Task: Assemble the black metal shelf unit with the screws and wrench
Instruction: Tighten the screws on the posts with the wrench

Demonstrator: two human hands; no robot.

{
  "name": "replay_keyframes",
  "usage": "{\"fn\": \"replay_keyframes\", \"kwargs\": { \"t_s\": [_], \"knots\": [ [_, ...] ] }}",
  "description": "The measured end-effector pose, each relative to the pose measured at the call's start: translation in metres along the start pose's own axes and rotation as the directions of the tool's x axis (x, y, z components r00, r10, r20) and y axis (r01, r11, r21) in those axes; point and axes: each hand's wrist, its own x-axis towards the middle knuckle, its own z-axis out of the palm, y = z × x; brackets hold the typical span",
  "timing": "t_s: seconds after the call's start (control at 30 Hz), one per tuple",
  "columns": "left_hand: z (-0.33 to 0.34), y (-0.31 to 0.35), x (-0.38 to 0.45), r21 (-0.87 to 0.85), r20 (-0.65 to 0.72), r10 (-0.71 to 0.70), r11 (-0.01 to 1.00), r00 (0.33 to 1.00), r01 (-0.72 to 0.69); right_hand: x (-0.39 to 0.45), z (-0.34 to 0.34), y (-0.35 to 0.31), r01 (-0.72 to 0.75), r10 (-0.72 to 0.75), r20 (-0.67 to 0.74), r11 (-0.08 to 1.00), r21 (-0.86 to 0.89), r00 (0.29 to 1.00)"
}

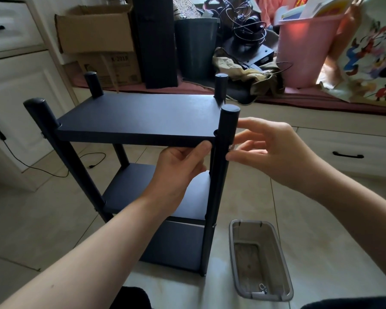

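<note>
The black metal shelf unit (138, 117) stands upright on the tiled floor, with three shelves between four round posts. My left hand (178, 172) grips the front edge of the top shelf from below, near the front right post (223, 166). My right hand (267, 150) is at the outer side of that post, its fingertips pinching a small silver screw (230, 147) at the level of the top shelf. No wrench is visible.
A clear plastic bin (257, 259) with a few small metal parts sits on the floor to the right of the unit. Cardboard boxes (94, 30), a dark bucket (195, 47), a pink bin (308, 50) and white cabinets (13, 85) crowd the back.
</note>
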Motion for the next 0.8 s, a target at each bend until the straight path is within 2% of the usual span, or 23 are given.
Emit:
{"fn": "replay_keyframes", "kwargs": {
  "t_s": [0.17,0.33,0.6,0.8],
  "knots": [
    [-0.0005,0.0004,0.0005,-0.002,-0.005,-0.004,1.000,1.000,0.004,-0.0003,-0.0051,0.0004,0.020,-0.019,-0.009,0.999,0.046,1.000],
    [-0.0001,0.0026,-0.0005,0.008,-0.008,-0.010,1.000,1.000,0.010,-0.0002,-0.0032,0.0000,-0.001,0.001,-0.022,1.000,-0.011,1.000],
    [0.0023,0.0042,-0.0016,-0.018,0.005,-0.018,1.000,1.000,0.018,-0.0016,0.0032,0.0008,0.016,-0.016,-0.034,1.000,0.001,0.999],
    [0.0054,0.0074,-0.0042,-0.027,-0.035,-0.069,0.997,0.997,0.068,-0.0019,0.0045,0.0034,-0.120,0.107,0.085,0.978,0.173,0.991]
  ]
}}
